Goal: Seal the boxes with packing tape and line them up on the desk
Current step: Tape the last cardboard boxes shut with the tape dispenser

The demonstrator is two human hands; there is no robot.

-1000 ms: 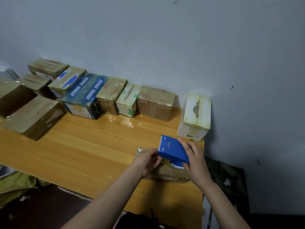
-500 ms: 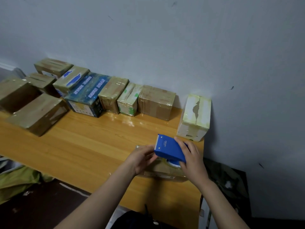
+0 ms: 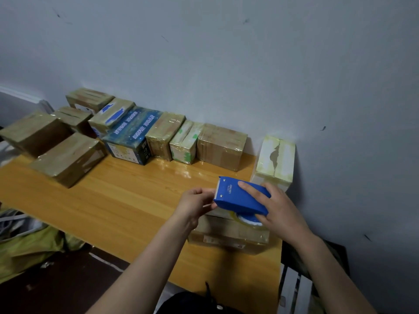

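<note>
Head view: the right hand wraps its fingers round the blue tape dispenser above the box at the bench's right edge, while the left hand, newly lifted off that box, apparently pinches the tape end at its toothed front, suggesting another strip is starting.

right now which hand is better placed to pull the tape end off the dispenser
Left. The left hand pinches at the toothed edge of the blue tape dispenser; the right hand grips its body above the box.
</note>
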